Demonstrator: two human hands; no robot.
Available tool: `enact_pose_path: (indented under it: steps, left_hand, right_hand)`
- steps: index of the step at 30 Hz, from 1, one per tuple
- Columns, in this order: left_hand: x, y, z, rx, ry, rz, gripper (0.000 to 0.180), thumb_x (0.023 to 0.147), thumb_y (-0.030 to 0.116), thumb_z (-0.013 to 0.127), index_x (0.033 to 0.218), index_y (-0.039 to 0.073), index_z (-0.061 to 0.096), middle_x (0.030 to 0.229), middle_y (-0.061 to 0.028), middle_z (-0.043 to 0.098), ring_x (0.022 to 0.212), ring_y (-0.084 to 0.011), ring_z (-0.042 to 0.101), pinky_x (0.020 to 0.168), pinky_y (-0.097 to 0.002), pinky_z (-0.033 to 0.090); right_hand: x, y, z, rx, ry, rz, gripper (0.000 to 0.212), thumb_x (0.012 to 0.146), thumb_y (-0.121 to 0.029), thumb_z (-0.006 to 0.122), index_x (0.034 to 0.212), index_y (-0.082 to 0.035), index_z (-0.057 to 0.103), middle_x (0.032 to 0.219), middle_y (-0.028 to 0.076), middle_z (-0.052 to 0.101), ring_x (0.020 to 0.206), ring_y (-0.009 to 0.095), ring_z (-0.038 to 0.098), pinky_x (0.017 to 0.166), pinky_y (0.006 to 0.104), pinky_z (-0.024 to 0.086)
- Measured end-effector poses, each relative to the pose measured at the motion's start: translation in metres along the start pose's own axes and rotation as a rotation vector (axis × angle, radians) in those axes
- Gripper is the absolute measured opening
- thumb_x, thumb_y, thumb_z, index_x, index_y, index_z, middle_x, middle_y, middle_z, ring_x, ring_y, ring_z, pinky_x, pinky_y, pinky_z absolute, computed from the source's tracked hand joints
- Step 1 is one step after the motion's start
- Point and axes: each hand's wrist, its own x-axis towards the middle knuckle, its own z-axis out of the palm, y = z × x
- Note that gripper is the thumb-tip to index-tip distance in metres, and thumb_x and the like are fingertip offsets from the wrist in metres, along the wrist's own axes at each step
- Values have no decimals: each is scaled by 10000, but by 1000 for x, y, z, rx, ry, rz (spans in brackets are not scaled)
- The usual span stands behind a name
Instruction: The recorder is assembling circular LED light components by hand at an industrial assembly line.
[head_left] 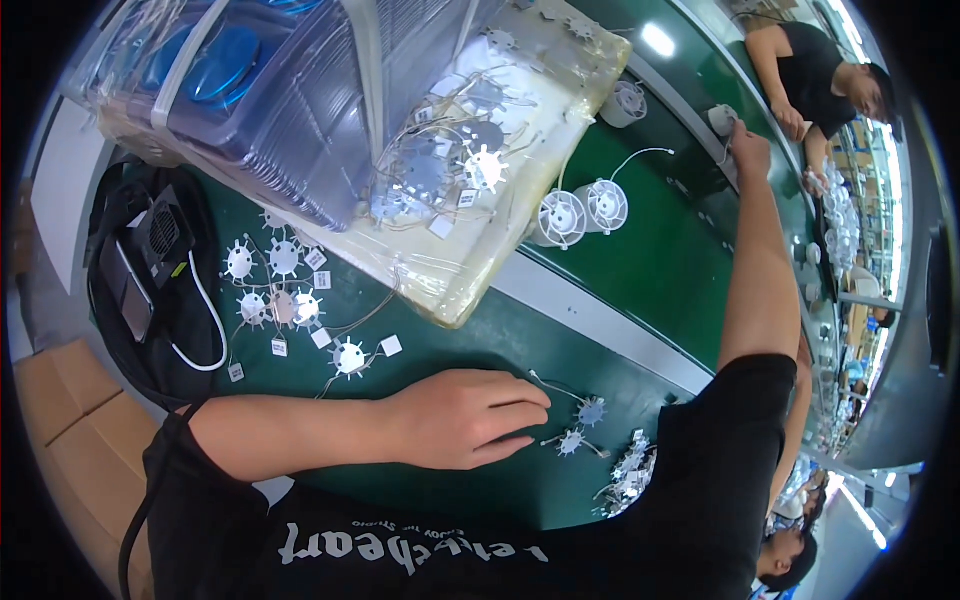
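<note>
My left hand [475, 418] hovers over or rests on the green table with its fingers stretched out, palm down, holding nothing. Near its fingertips lie two small gear-shaped metal plates with thin wires [592, 411]. My right arm reaches far across a green conveyor belt. At its end my right hand [752, 155] has its fingers closed on a small white round housing [721, 119], partly hidden by the fingers. On the belt stand two white spoked round housings [605, 205], one with a loose wire, and a third white housing [625, 104] farther back.
A yellowish taped foam slab [450, 285] bears clear plastic trays [290, 130] and metal plates. More wired plates [285, 258] with white tags lie on the left, beside a black bag [115, 300] with a phone. A metal rail [590, 305] edges the belt. A co-worker [815, 75] sits opposite.
</note>
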Motion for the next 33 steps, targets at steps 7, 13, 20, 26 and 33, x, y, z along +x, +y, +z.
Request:
enact_pose_path:
  steps: [7,13,20,26,33]
  left_hand:
    - [5,3,0,25,-13,-1,283,917,111,819,1175,46,723,1240,-83,719,1016,-294,746,884,-398,626]
    - [5,5,-7,28,57,53,369,874,112,859,1203,34,712,1221,-111,718,1011,-305,740,870,-401,619]
    - [5,9,-12,161,185,27,688,768,200,953,1354,31,633,1260,-161,701,1099,-336,705,878,-439,579]
    - [-3,18,-5,225,21,-66,839,686,238,962,1420,46,604,1295,-133,695,1204,-347,658,943,-460,532]
    - [-1,18,-4,352,-25,-122,800,694,199,954,1411,55,630,1287,-102,708,1273,-342,632,983,-449,517]
  right_hand:
    - [-178,-108,-57,324,-322,-1209,578,913,-219,830,1444,-88,647,1415,95,712,1320,305,667,1116,445,513]
    - [-228,-91,-116,153,-184,-1021,475,894,-181,801,1314,-36,635,1237,196,701,1165,383,677,990,486,542]
    - [-423,-50,-210,196,-488,-764,551,774,-241,965,1172,3,671,1045,174,697,922,394,695,837,443,567]
    - [-510,-52,-202,336,-583,-627,593,745,-270,991,1181,-15,681,1031,149,684,784,317,684,662,368,544]
    - [-521,-28,-192,670,-647,-238,392,808,-122,942,1120,-2,739,909,107,692,742,196,679,611,298,510]
